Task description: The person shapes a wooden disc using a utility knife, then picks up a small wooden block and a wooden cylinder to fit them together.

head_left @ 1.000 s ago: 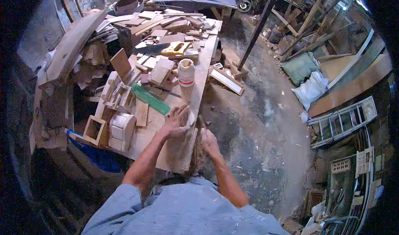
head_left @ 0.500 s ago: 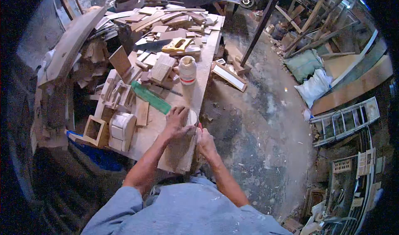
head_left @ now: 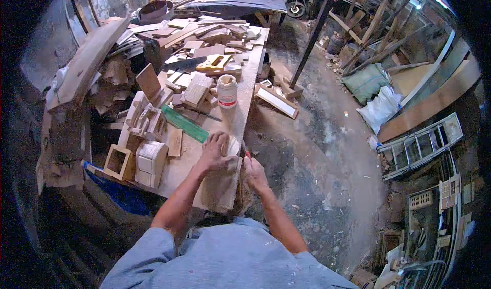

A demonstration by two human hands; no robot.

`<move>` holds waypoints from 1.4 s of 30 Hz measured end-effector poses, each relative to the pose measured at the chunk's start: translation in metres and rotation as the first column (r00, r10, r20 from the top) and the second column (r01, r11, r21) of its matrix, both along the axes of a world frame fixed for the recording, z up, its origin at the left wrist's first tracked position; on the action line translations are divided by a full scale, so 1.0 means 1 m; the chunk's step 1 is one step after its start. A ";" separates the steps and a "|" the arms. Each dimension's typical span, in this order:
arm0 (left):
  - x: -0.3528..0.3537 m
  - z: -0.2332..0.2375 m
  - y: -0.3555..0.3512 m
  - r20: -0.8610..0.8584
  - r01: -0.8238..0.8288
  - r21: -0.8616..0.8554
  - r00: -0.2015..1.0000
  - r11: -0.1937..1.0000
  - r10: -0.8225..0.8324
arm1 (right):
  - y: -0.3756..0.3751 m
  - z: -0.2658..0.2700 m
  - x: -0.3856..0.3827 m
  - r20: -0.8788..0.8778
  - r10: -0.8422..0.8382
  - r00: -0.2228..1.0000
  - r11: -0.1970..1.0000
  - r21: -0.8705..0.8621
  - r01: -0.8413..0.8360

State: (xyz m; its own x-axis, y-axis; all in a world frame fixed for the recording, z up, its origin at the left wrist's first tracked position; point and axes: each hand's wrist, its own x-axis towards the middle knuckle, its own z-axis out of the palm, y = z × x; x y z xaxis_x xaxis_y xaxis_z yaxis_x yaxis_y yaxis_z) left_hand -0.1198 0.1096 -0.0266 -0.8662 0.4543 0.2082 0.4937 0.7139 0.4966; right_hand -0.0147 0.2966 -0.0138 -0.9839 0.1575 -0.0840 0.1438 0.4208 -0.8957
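Note:
At the right edge of the wooden workbench (head_left: pixel 236 125), my left hand (head_left: pixel 214 152) presses down on a pale, rounded piece of wood (head_left: pixel 233 147), its fingers bent over it. My right hand (head_left: pixel 255 175), just off the bench edge, is wrapped around a tool with a red handle (head_left: pixel 247 154). The tool's working end meets the edge near the wood and is too small to make out. A green strip (head_left: pixel 186 124) lies just beyond my left fingers. Farther along the bench stands an open white jar (head_left: pixel 227 92) with a red-marked label.
Wood offcuts (head_left: pixel 197 90) are heaped over the bench's far and left parts, with a yellow-handled saw (head_left: pixel 214 62) among them. A small wooden frame (head_left: pixel 118 161) stands at the left corner. On the floor to the right lie sacks (head_left: pixel 381 105) and a ladder-like frame (head_left: pixel 422 145).
My right hand and the red-handled tool have shifted slightly down and to the right. My left hand stays on the wood. The whole view has tilted a little.

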 end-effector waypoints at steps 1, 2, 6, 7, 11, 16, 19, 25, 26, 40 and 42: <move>0.001 -0.006 -0.001 -0.019 -0.003 -0.006 1.000 1.000 0.003 | -0.003 -0.005 -0.001 0.009 -0.003 1.000 1.000 0.019 0.002; 0.000 -0.012 0.000 -0.039 -0.007 -0.011 0.999 1.000 0.006 | -0.006 -0.012 -0.004 0.018 -0.004 1.000 0.999 0.039 0.004; 0.006 -0.002 0.001 -0.038 -0.012 0.010 0.999 1.000 0.013 | -0.014 -0.011 -0.005 0.065 -0.015 0.998 0.996 0.084 0.010; 0.006 -0.002 0.001 -0.034 -0.008 0.010 0.999 1.000 0.009 | -0.015 -0.008 -0.005 0.080 -0.012 0.997 0.996 0.087 0.005; 0.006 0.003 0.002 -0.030 -0.013 -0.010 0.999 1.000 0.013 | -0.016 0.003 -0.009 0.146 -0.008 0.989 0.990 0.138 -0.012; -0.003 0.004 -0.006 0.040 0.102 -0.015 0.994 0.995 -0.102 | -0.016 -0.016 -0.008 0.161 -0.027 0.987 0.983 0.185 -0.003; -0.009 0.005 -0.005 0.078 0.158 -0.032 0.985 0.987 -0.155 | -0.009 -0.011 -0.006 0.072 -0.005 0.997 0.997 0.074 0.000; 0.001 -0.004 -0.005 -0.019 0.076 0.006 0.997 0.997 -0.076 | -0.004 -0.007 -0.001 0.035 -0.026 0.999 0.999 0.030 0.025; -0.001 -0.006 -0.005 0.012 0.093 0.020 0.996 0.995 -0.093 | -0.004 -0.016 -0.005 0.055 -0.030 0.998 0.998 0.058 0.027; -0.007 0.008 -0.009 0.103 0.183 -0.041 0.979 0.982 -0.178 | -0.015 -0.004 -0.009 0.153 -0.025 0.988 0.976 0.217 -0.009; -0.009 0.012 -0.014 0.104 0.228 -0.036 0.969 0.973 -0.223 | -0.014 0.005 -0.004 0.065 0.036 0.997 0.966 0.253 -0.052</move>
State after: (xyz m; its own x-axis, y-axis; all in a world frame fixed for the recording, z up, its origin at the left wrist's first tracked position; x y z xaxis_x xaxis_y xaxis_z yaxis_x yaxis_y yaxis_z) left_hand -0.1286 0.0953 -0.0146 -0.7555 0.6474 0.1007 0.5950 0.6136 0.5191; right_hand -0.0182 0.2822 -0.0084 -0.9848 0.1378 -0.1053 0.1697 0.6405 -0.7489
